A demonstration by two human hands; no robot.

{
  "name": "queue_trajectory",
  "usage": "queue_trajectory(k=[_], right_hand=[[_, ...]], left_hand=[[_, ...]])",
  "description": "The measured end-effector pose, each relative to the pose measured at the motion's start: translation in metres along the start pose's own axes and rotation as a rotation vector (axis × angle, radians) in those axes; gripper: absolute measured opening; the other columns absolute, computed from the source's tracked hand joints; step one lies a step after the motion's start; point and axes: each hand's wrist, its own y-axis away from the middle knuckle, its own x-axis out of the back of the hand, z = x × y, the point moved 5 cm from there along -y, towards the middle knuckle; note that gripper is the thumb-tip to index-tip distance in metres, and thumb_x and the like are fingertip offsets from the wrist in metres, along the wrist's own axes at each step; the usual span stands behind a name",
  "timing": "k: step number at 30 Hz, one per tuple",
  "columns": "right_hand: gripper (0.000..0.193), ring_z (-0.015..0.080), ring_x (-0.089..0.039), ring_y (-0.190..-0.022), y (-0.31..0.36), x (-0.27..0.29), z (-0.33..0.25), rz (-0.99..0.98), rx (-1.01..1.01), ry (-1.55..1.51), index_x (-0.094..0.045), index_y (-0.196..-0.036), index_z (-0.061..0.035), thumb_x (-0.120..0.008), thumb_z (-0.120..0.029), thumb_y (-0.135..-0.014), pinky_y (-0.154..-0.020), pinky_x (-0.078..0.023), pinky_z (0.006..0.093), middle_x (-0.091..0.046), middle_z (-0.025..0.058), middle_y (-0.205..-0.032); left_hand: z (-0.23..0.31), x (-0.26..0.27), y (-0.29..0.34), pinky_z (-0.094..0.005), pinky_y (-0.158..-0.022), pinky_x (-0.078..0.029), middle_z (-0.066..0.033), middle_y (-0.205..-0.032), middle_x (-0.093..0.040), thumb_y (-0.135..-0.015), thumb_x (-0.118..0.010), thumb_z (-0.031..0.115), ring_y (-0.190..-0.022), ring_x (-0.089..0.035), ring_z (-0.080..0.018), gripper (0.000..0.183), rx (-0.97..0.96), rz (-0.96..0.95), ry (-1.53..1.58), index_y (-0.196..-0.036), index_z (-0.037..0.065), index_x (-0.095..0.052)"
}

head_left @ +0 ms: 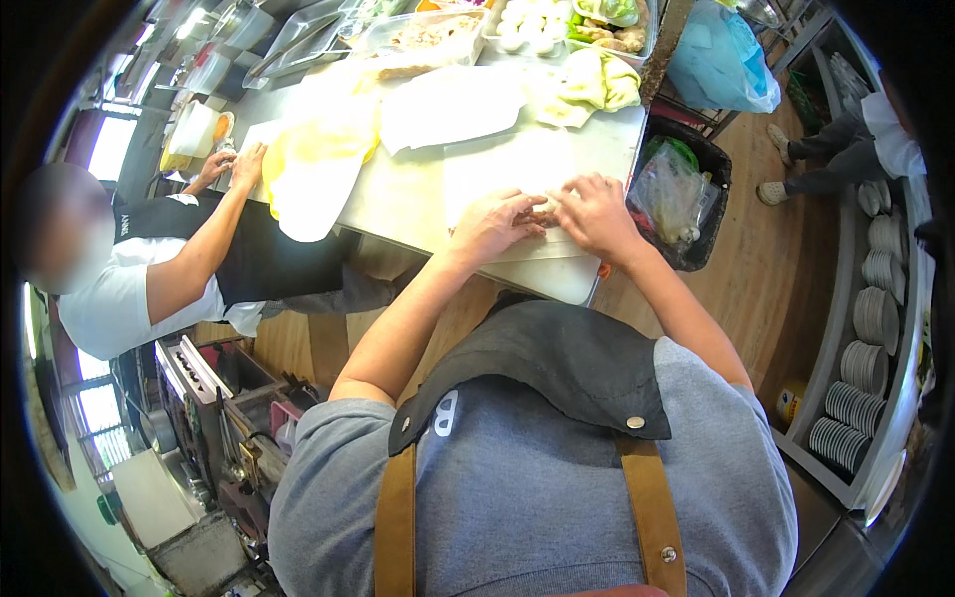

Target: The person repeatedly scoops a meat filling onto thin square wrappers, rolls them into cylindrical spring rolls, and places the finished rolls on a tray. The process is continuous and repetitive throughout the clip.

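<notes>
Both of my hands work close together at the near edge of the white table (398,214). A small strip of brown, minced-looking filling (540,217) lies between them on a pale, thin sheet (537,249). My left hand (497,224) is closed, its curled fingers pressing the filling from the left. From the right, my right hand (599,217) bends its fingers down onto the filling's other end, thumb close to it. The fingers partly cover the filling. Beyond them lie a white sheet (453,107) and pale green cabbage leaves (602,82).
At left a co-worker (189,259) in a black apron reaches over the table beside a yellow-and-white sheet (323,164). Food tubs (423,40) line the back. A black bin (701,239) stands right of the table; stacked plates (863,368) fill a rack farther right.
</notes>
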Motion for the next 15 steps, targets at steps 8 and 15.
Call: queue_trajectory(k=[8,15], right_hand=[[0.028,0.0249,-0.059,-0.101,-0.018,-0.011,0.008,0.08,-0.113,-0.072,-0.068,-0.119,-0.0131,-0.056,-0.022,-0.095,-0.087,-0.037,0.0423,-0.062,0.0062,-0.1],[0.028,0.0245,-0.06,-0.104,-0.017,-0.011,0.011,0.069,-0.157,-0.083,-0.068,-0.118,-0.0129,-0.056,-0.02,-0.094,-0.087,-0.038,0.0425,-0.064,0.0066,-0.104]], left_hand=[[-0.012,0.002,-0.004,-0.0382,-0.083,-0.055,-0.0069,-0.095,-0.068,-0.086,-0.078,0.024,-0.093,-0.068,-0.0265,0.023,0.063,-0.106,0.085,-0.106,0.012,-0.079],[-0.013,0.005,-0.001,-0.0365,-0.085,-0.055,-0.0078,-0.104,-0.068,-0.088,-0.079,0.023,-0.097,-0.068,-0.0242,0.032,0.081,-0.192,0.072,-0.118,0.012,-0.076]])
